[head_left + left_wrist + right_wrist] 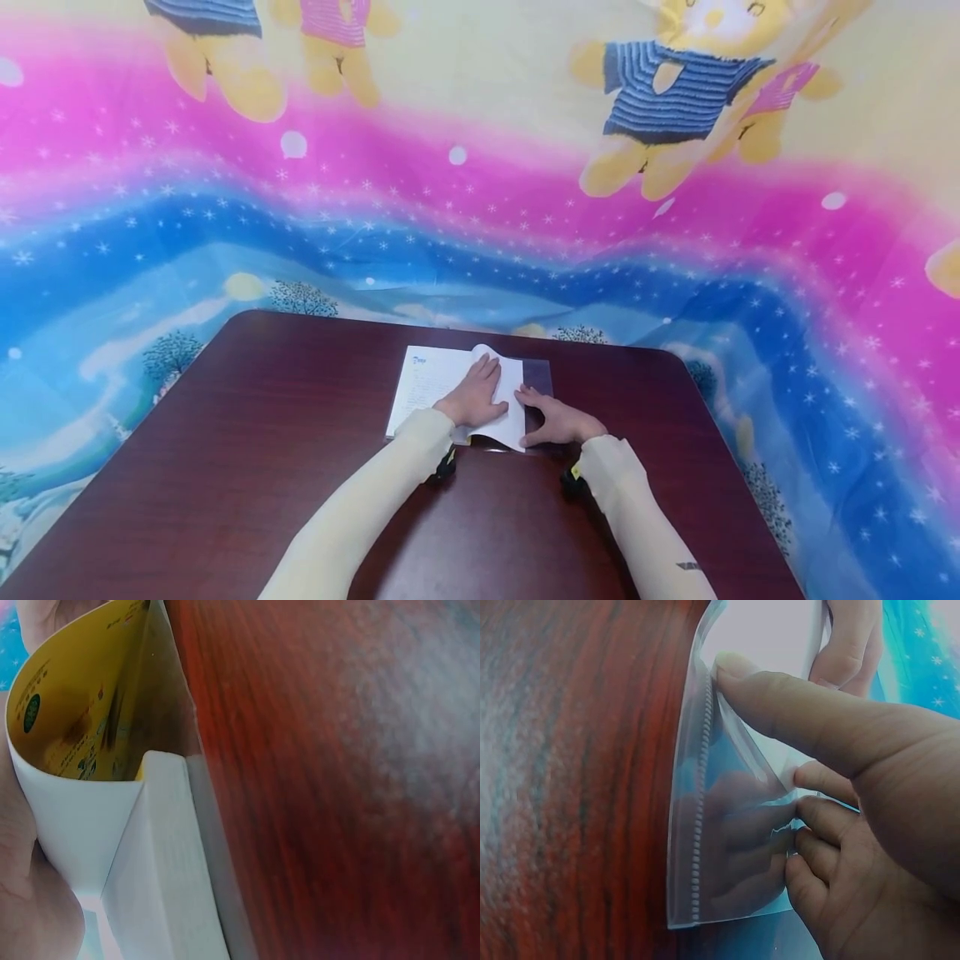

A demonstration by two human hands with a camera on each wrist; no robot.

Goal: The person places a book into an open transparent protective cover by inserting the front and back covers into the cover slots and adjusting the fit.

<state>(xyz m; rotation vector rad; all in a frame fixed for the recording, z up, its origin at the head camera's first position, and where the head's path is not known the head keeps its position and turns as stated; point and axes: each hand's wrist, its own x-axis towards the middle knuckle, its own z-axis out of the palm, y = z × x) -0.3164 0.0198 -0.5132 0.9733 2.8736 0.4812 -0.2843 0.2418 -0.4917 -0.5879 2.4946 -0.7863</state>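
A book (pixel 423 387) lies on the table with a printed page facing up at its left side. Its cover (pixel 504 427) curves over to the right, white side up, and the yellow printed side (pixel 64 724) shows inside the curl. My left hand (pixel 474 398) presses on the white side with its fingers extended. Along the cover's right edge, my right hand (pixel 558 419) touches with thumb and fingertips spread apart. A clear plastic book sleeve (pixel 682 862) with a ridged seam lies beneath and right of the cover, close under the right fingers.
The dark red wooden table (pixel 300 400) reaches out around the book on all sides. Behind it hangs a colourful cloth (pixel 450 208) with printed bears and snowflakes. Black wrist cameras sit below both cuffs.
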